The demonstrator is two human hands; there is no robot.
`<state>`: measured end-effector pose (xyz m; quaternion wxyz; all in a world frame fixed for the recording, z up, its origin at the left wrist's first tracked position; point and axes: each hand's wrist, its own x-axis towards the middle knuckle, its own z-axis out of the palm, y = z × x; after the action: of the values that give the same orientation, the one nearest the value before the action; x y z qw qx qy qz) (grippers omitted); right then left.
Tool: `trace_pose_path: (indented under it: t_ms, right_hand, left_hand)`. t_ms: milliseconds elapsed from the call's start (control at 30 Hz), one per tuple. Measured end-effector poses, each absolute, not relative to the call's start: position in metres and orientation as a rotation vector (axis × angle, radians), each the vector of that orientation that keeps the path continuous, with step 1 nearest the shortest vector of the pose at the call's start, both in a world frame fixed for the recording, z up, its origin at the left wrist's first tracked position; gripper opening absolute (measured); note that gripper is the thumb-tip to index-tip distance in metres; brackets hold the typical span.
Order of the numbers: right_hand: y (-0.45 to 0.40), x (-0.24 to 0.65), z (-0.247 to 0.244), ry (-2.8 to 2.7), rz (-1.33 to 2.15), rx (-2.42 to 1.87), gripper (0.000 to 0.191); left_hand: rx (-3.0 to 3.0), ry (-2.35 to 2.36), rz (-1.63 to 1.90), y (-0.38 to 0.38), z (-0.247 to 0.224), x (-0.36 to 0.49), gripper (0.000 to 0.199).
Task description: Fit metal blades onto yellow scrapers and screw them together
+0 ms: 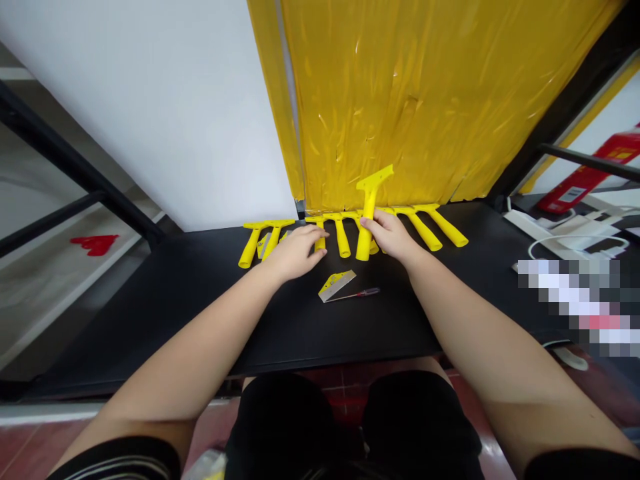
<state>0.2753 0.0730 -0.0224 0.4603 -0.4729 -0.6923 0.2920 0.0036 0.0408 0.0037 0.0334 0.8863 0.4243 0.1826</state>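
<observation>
My right hand (389, 235) grips a yellow plastic scraper (368, 217) upright, with its wide head raised above the others. My left hand (295, 253) lies with flat fingers across the handle of another yellow scraper (320, 243). Several more yellow scrapers (427, 227) lie in a row along the back of the black table (200, 320), handles toward me. Below my hands, a loose steel scraper blade in a yellow holder (337, 285) lies on the tabletop. A small red-handled screwdriver (353, 294) lies against its lower edge.
A yellow foil-covered panel (400, 100) rises behind the table beside a white wall (150, 113). To the right are a white power strip (545, 233), white cables and a red box (590, 173). Black metal rails (65, 153) run along the left. The table's front edge crosses above my knees.
</observation>
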Motion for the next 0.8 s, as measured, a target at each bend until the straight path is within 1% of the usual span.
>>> trace_pose_path:
  t_ms: [100, 233, 800]
  right_hand:
    - [0.071, 0.275, -0.02, -1.712, 0.724, -1.192, 0.035]
    - [0.07, 0.275, -0.019, -1.74, 0.7, -1.226, 0.036]
    - [0.068, 0.271, -0.021, -1.797, 0.643, -1.256, 0.033]
  left_hand:
    - [2.654, 1.341, 0.508, 0.058, -0.011, 0.0, 0.036]
    - [2.644, 1.23, 0.557, 0.06, -0.025, -0.003, 0.037]
    - [2.66, 1.133, 0.609, 0.06, -0.035, -0.012, 0.036]
